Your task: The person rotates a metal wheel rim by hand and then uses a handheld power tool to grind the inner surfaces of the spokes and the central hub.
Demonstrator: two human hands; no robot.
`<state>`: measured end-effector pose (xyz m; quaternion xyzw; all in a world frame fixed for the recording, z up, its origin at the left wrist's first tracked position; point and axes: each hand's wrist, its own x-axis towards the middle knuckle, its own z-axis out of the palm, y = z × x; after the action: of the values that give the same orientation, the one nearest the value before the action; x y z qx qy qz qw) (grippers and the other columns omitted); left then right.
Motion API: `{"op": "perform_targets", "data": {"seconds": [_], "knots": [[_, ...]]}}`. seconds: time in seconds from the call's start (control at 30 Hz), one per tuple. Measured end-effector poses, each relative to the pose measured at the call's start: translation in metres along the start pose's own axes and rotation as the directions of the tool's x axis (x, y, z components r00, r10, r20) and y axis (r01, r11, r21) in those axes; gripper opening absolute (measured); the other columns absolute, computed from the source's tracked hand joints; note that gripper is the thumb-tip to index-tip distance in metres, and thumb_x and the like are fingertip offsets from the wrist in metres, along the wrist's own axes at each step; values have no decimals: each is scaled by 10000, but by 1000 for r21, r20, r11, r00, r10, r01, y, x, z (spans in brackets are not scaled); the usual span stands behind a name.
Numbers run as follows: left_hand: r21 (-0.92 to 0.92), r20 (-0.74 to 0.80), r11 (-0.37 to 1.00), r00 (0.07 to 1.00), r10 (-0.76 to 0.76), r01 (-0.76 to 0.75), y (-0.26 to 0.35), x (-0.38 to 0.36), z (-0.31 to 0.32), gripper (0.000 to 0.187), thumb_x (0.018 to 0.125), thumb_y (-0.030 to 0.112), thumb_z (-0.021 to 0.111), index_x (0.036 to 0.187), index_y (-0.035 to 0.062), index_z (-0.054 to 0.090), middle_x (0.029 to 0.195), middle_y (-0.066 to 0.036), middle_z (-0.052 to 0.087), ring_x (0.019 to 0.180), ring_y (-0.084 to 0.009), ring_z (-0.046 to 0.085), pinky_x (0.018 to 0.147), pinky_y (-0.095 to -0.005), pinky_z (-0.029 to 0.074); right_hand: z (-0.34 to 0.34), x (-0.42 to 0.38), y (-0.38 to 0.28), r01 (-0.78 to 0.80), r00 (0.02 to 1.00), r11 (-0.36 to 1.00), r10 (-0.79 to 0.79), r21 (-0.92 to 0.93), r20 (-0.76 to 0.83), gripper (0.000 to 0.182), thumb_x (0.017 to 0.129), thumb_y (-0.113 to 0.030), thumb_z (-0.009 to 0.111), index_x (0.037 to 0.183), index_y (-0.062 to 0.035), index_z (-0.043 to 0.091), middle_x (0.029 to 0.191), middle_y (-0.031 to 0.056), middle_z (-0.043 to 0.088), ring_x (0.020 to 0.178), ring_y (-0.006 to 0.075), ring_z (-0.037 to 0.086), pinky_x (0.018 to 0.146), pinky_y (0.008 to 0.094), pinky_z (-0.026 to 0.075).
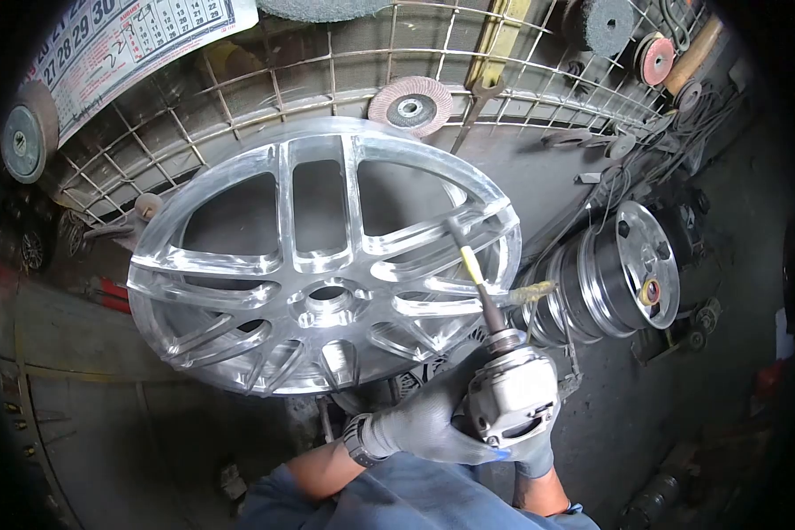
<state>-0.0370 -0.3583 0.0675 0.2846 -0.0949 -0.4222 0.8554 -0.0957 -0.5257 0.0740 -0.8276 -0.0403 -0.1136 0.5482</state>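
Note:
A large bare-metal alloy wheel (325,263) with many spokes faces me, its middle hole and bolt holes showing. My left hand (428,422), in a grey glove with a watch at the wrist, is wrapped round the body of a die grinder (514,389). My right hand (537,452), gloved too, grips the grinder from its right side and is partly hidden behind it. The grinder's long shaft points up and away, with a yellow band (471,265) on it. Its dark tip overlaps the wheel's right-hand spokes in this view.
Behind the wheel stands a wire rack (327,66) with a pink flap disc (410,107), a wrench (479,106) and a calendar (136,53). A second polished wheel (596,281) lies on its side at right. Cables (680,146) hang at upper right.

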Motion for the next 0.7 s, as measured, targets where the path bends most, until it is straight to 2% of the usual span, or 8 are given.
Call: {"op": "perform_targets", "data": {"seconds": [0.13,0.3,0.4,0.43,0.47,0.6,0.63,0.7], "knots": [[653,318,584,875,366,-482,17,16,10,897,770,252,827,1452,-36,320,1289,-151,544,1247,-254,512,1114,-386,365,-1,7,-9,-49,991,994,61,96,-123,831,578,-254,924,1265,-11,525,1160,133,652,1049,244,651,925,363,506],[740,413,405,838,356,-537,30,9,18,1009,735,277,855,1483,-47,261,1347,-163,513,1304,-257,479,1132,-402,345,-7,0,7,6,1000,992,-5,-127,15,822,580,-277,920,1266,-21,546,1173,143,648,1060,266,652,952,384,496],[606,237,692,919,314,-393,2,-3,0,1014,739,269,861,1481,-50,247,1362,-154,494,1306,-243,470,1143,-401,335,-2,9,-8,49,998,999,-50,14,34,874,576,-301,922,1301,-16,526,1176,155,643,1065,274,650,961,390,492],[220,7,970,995,103,-102,-4,-4,0,1019,738,264,864,1480,-50,241,1368,-151,487,1304,-242,469,1146,-399,333,-1,7,-8,33,999,999,-33,9,43,908,572,-316,925,1322,-12,512,1181,155,641,1064,280,649,969,393,488],[-269,-96,948,975,-199,167,-7,-4,1,1023,738,259,866,1480,-51,235,1374,-147,480,1303,-240,469,1148,-397,331,-2,6,-5,33,999,999,-33,11,43,908,572,-316,925,1322,-12,512,1181,155,641,1064,280,649,969,393,488],[-287,-25,934,973,-230,214,7,9,10,1016,732,252,867,1479,-46,245,1370,-151,483,1301,-253,471,1138,-396,345,-3,5,-8,3,1000,1000,-3,-22,-12,866,587,-304,918,1301,-13,524,1186,147,643,1085,281,638,983,405,476],[132,25,991,1000,0,-4,12,12,11,1011,733,251,864,1479,-43,249,1373,-155,483,1300,-258,474,1129,-395,355,-3,6,-13,-37,996,999,37,-1,-87,848,591,-297,916,1291,-13,530,1181,142,647,1090,279,636,986,405,473],[746,360,477,884,297,-464,19,15,11,1000,733,249,859,1480,-37,258,1377,-164,481,1299,-267,478,1111,-395,376,-7,10,-18,-28,998,999,25,-34,-65,830,593,-288,915,1280,-17,538,1170,139,652,1084,276,638,980,401,476]]}}
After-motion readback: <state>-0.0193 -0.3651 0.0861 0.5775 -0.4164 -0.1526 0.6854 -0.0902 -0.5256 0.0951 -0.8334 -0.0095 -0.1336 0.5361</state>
